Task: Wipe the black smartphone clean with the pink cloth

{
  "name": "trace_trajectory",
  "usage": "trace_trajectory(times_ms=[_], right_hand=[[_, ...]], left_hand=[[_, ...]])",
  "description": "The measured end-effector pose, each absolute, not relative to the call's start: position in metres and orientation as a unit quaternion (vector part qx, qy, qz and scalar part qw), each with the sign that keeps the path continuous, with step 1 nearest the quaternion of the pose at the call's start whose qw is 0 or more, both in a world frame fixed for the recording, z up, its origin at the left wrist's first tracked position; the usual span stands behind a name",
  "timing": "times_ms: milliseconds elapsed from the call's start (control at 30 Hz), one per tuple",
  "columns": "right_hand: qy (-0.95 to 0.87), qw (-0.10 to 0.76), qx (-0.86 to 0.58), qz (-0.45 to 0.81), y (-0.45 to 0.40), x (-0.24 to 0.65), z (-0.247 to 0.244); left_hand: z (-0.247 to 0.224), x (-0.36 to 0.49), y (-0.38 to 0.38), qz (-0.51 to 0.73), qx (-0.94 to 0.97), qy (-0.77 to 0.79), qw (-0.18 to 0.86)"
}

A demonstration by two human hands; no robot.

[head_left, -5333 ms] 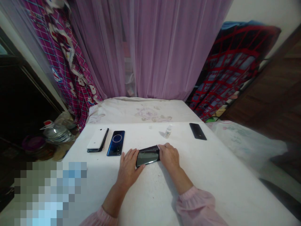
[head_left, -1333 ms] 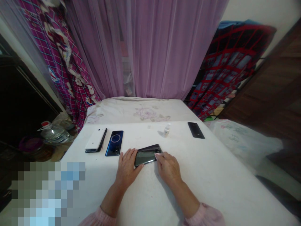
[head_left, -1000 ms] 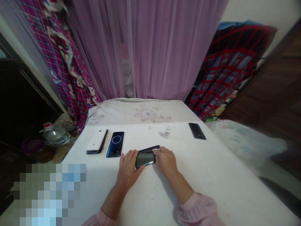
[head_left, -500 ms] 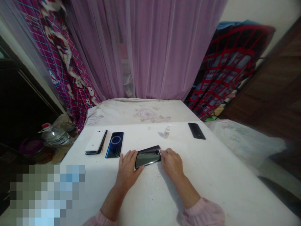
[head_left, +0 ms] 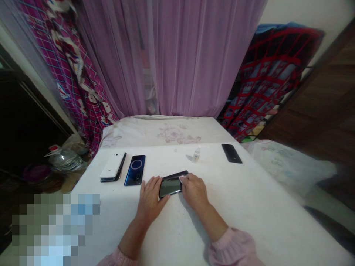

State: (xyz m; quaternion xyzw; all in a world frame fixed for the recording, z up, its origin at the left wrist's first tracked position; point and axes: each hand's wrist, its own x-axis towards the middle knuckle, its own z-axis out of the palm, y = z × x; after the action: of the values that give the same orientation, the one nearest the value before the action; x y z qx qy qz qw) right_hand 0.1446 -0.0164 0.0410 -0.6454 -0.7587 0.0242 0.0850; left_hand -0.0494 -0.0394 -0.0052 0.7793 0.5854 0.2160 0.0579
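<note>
A dark phone [head_left: 170,187] lies screen up near the middle of the white table, over another dark flat piece [head_left: 180,174] whose far edge shows behind it. My left hand [head_left: 151,197] grips the phone's left end, fingers at the far edge and thumb at the near edge. Over the right part of the screen, my right hand [head_left: 194,190] is closed in a pinch; a small pale bit shows at its fingertips, too small to identify. The right end of the phone is hidden under that hand.
On the left of the table [head_left: 177,236] lie a white phone [head_left: 111,166] on a dark one, and a blue phone [head_left: 135,170]. Beyond my hands stands a small white bottle [head_left: 196,154]. A black phone [head_left: 232,153] lies at the right edge.
My right hand has slid left along the phone, from its right end onto the screen. My left hand and the phone have stayed in place.
</note>
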Motion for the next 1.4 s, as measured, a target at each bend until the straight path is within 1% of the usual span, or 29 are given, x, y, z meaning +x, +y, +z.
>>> trace_trajectory(times_ms=[233, 567, 933, 1233, 1400], right_hand=[[-0.743, 0.055, -0.667, 0.011, 0.011, 0.147, 0.046], [-0.705, 0.051, -0.707, 0.001, 0.012, 0.164, 0.042], [-0.760, 0.053, -0.647, 0.007, 0.011, 0.136, 0.043], [-0.818, 0.069, -0.571, 0.020, 0.004, 0.103, 0.043], [-0.816, 0.067, -0.573, 0.028, 0.007, 0.105, 0.045]], left_hand=[[-0.005, -0.049, -0.039, 0.217, 0.777, 0.589, 0.056], [-0.003, -0.049, -0.041, 0.219, 0.775, 0.590, 0.063], [-0.004, -0.048, -0.040, 0.214, 0.777, 0.590, 0.055], [-0.003, -0.049, -0.040, 0.205, 0.780, 0.589, 0.051], [-0.004, -0.049, -0.040, 0.210, 0.780, 0.587, 0.056]])
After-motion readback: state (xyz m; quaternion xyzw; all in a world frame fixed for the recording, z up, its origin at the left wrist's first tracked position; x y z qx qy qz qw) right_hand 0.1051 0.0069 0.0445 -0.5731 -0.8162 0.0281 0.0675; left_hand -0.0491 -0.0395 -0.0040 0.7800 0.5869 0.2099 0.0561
